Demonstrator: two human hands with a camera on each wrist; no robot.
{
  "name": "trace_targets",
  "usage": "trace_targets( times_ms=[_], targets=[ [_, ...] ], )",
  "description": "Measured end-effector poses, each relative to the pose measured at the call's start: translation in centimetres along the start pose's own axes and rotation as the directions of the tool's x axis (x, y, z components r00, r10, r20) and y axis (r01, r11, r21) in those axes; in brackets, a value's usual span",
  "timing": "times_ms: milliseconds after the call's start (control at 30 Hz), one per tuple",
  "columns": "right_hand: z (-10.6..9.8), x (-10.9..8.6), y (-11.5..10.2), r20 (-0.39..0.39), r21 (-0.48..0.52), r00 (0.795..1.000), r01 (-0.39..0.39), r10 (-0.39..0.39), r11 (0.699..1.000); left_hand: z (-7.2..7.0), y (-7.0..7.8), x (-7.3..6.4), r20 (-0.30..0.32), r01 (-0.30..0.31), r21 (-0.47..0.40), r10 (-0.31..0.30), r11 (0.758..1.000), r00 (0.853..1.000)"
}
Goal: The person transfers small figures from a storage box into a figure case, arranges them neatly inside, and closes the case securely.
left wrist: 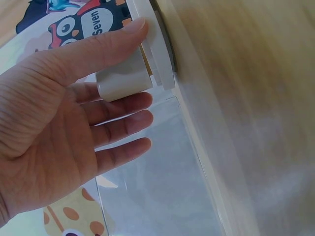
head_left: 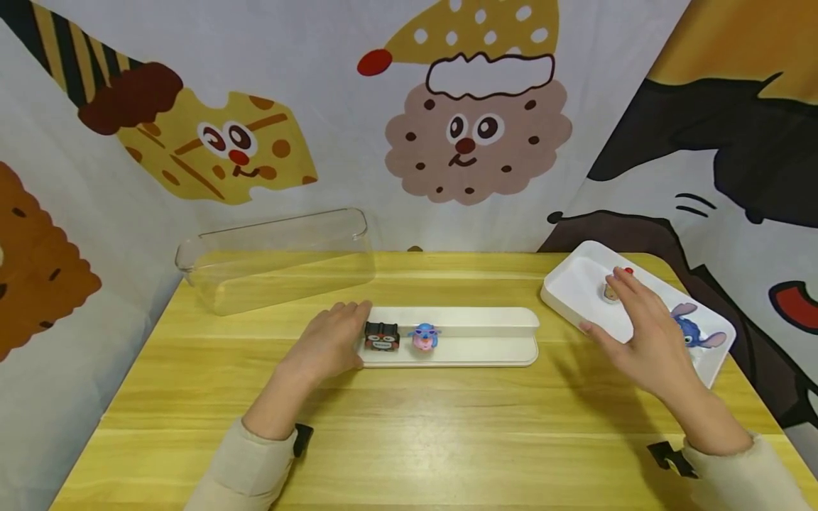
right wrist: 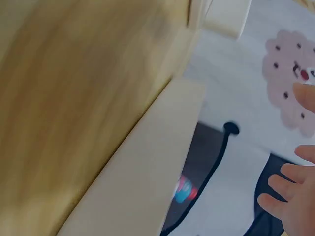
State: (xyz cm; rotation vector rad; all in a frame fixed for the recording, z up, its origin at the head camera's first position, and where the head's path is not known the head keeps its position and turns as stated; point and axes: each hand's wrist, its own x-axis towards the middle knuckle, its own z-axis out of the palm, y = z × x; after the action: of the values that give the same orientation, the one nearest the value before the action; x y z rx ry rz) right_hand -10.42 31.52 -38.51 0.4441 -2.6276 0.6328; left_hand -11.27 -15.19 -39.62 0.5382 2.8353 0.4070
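My left hand (head_left: 329, 344) grips the left end of a long white two-step display stand (head_left: 482, 351). In the left wrist view its thumb (left wrist: 125, 39) lies on the front edge, with the other fingers behind the end. On the lower step stand a black owl-faced figure (head_left: 382, 338) lettered "Seven" and a small blue-and-pink figure (head_left: 424, 338). My right hand (head_left: 652, 341), fingers spread, hovers over a white tray (head_left: 569, 273) and holds nothing. Inside the tray, a small brownish figure (head_left: 610, 292) is near its fingertips and a blue long-eared figure (head_left: 693, 332) lies beside the hand.
A clear plastic cover (head_left: 287, 266) stands at the back left of the wooden table (head_left: 409, 440). Behind the table hangs a cartoon-printed cloth (head_left: 345, 142). In the right wrist view a red-and-blue piece (right wrist: 184, 189) shows past the tray's wall.
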Motion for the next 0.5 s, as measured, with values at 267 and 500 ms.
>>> trace_targets(
  times_ms=[267, 500],
  targets=[
    [-1.9, -1.7, 3.4, 0.084, -0.097, 0.976, -0.194, 0.202, 0.976, 0.1, 0.0, 0.0, -0.007, -0.001, -0.008, 0.001, 1.0, 1.0],
    [-3.2, -2.7, 6.4, 0.088, -0.169, 0.947, -0.293, 0.31, 0.941, 0.2, 0.0, 0.1, -0.002, 0.004, -0.001, -0.004, 1.0, 1.0]
  ],
)
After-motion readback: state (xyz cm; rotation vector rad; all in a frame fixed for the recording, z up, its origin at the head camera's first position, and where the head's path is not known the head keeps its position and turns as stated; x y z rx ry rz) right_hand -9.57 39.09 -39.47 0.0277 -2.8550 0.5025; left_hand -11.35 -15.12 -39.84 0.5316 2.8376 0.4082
